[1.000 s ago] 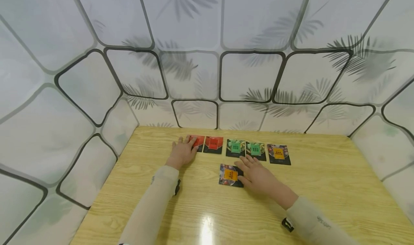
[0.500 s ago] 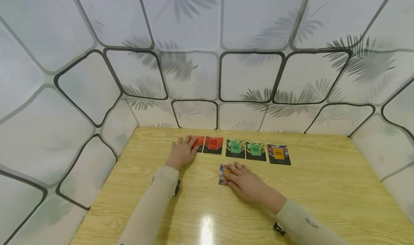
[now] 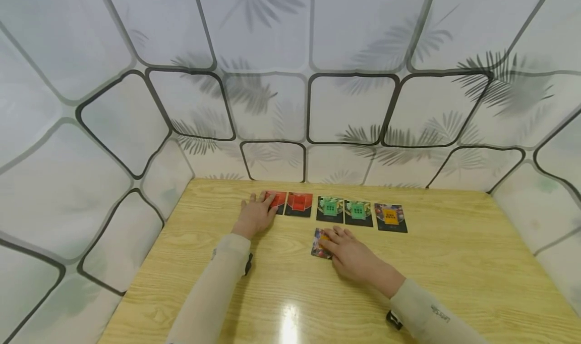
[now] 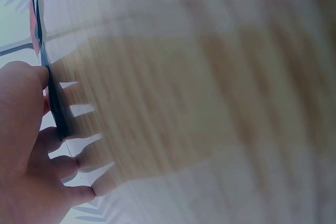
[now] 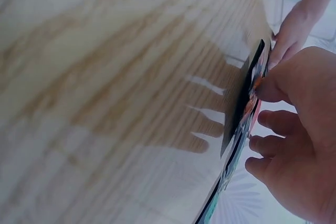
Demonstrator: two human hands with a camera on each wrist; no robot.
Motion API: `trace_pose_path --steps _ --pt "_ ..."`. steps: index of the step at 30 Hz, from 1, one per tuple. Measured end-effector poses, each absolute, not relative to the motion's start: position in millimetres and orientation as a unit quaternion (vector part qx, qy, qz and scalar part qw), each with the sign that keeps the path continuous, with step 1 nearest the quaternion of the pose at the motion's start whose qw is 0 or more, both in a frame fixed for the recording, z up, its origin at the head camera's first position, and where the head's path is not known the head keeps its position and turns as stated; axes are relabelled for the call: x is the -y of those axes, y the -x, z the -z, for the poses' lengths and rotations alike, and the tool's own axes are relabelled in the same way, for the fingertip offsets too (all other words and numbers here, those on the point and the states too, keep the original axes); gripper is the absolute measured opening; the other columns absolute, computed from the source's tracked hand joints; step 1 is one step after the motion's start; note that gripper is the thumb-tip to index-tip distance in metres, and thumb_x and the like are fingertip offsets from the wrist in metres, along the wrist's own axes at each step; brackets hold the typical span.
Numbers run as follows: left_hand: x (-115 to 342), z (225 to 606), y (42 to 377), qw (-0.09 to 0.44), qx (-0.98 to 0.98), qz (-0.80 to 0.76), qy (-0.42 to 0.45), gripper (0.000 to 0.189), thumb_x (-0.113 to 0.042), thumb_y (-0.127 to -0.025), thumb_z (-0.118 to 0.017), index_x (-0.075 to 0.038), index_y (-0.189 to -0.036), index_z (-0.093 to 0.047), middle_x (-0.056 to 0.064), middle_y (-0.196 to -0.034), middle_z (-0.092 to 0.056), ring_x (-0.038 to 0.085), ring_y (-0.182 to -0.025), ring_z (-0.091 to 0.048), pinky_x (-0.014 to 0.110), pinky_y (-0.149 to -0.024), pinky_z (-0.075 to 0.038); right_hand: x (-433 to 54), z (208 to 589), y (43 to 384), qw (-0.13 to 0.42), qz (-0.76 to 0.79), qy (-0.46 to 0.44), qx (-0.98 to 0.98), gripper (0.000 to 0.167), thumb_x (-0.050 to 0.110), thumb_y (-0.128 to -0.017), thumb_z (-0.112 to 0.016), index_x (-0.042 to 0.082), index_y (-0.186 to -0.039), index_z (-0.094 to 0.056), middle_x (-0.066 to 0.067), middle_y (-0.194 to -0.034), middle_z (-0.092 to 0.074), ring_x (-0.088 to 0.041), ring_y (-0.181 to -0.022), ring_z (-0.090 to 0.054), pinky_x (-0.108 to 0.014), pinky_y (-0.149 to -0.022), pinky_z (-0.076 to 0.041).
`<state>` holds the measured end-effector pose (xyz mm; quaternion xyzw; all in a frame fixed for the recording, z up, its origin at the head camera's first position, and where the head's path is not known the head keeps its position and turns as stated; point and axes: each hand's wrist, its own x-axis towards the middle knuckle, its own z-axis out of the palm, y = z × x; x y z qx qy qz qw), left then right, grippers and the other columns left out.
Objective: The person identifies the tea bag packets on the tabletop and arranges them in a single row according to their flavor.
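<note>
In the head view, my left hand (image 3: 255, 217) rests with spread fingers on the leftmost red packet (image 3: 280, 201). My right hand (image 3: 356, 255) lies over a flat dark packet with an orange label (image 3: 318, 247), in front of the row; its fingers cover the packet's right part. In the right wrist view, the thumb (image 5: 269, 88) touches this packet's near edge, and the fingers extend over it. In the left wrist view, the left thumb (image 4: 39, 76) meets the red packet's dark edge (image 4: 59, 111), while other fingertips touch the tabletop.
The row continues right with a second red packet (image 3: 298, 204), two green-labelled packets (image 3: 330, 209) and an orange-labelled one (image 3: 391, 218). They lie flat on a wooden table (image 3: 458, 263). A patterned wall covering (image 3: 272, 112) rises behind the table and at both sides.
My right hand moved left onto the front orange-labelled packet. The packet has since shifted slightly right and away from me, turning a little. My left hand stayed in place.
</note>
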<state>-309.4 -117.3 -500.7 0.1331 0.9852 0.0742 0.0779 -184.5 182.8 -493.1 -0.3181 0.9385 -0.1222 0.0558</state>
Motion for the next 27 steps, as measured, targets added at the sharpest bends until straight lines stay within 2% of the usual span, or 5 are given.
trace_pose_path --steps 4,10,27 --pt "117 502 310 0.078 -0.986 -0.073 -0.132 0.059 -0.048 -0.115 -0.033 -0.022 -0.168 -0.033 0.017 -0.173 -0.029 0.051 -0.158 -0.026 0.073 -0.123 -0.025 -186 494 185 0.041 0.122 0.314 -0.941 0.050 0.007 -0.103 -0.055 0.003 -0.153 -0.055 -0.027 -0.163 -0.043 -0.054 -0.151 -0.037 -0.066 -0.124 -0.031" --pt "116 502 310 0.074 -0.986 -0.072 -0.133 0.059 -0.047 -0.115 -0.033 -0.021 -0.168 -0.034 0.017 -0.173 -0.030 0.051 -0.158 -0.027 0.073 -0.123 -0.026 -191 494 183 0.039 0.141 0.294 -0.945 0.049 0.019 -0.108 -0.059 0.004 -0.155 -0.053 -0.028 -0.162 -0.044 -0.055 -0.151 -0.037 -0.067 -0.123 -0.031" --pt "117 501 308 0.080 -0.986 -0.069 -0.131 0.060 -0.048 -0.115 -0.033 -0.021 -0.168 -0.031 0.018 -0.173 -0.029 0.051 -0.158 -0.026 0.072 -0.124 -0.025 -209 497 178 0.045 0.143 0.251 -0.956 0.051 0.026 -0.108 -0.060 0.003 -0.153 -0.055 -0.026 -0.161 -0.046 -0.051 -0.152 -0.038 -0.066 -0.124 -0.031"
